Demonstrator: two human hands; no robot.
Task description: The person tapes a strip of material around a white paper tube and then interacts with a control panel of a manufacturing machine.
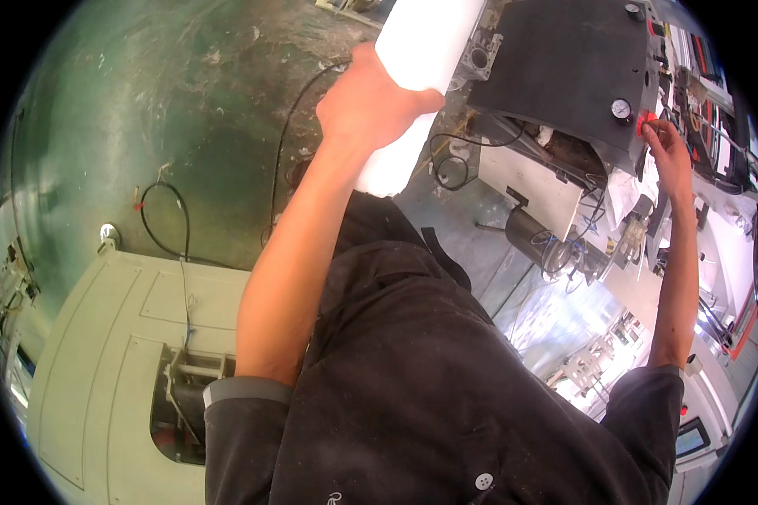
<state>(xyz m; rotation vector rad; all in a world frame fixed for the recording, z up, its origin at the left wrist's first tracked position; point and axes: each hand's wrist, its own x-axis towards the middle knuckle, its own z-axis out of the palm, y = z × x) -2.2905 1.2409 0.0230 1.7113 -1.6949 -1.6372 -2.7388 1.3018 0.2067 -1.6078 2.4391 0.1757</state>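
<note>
My left hand (369,101) is wrapped round a long white roll (429,38), which slants from the top edge down to above my dark trousers. Its upper end lies outside the view. At the right, my right hand (670,156) reaches out to a dark machine panel (556,63). Its thumb and fingers are closed on a red knob (645,119) at the panel's edge, partly covered by the fingertips. Right beside the knob sits a round white-faced gauge (621,109).
A second gauge (634,12) sits farther up the panel. Beneath it are a grey cylindrical motor (529,234) and loose cables. A pale green machine housing (101,337) with an opening stands at lower left. Black cable (185,215) loops over the worn green floor (202,109).
</note>
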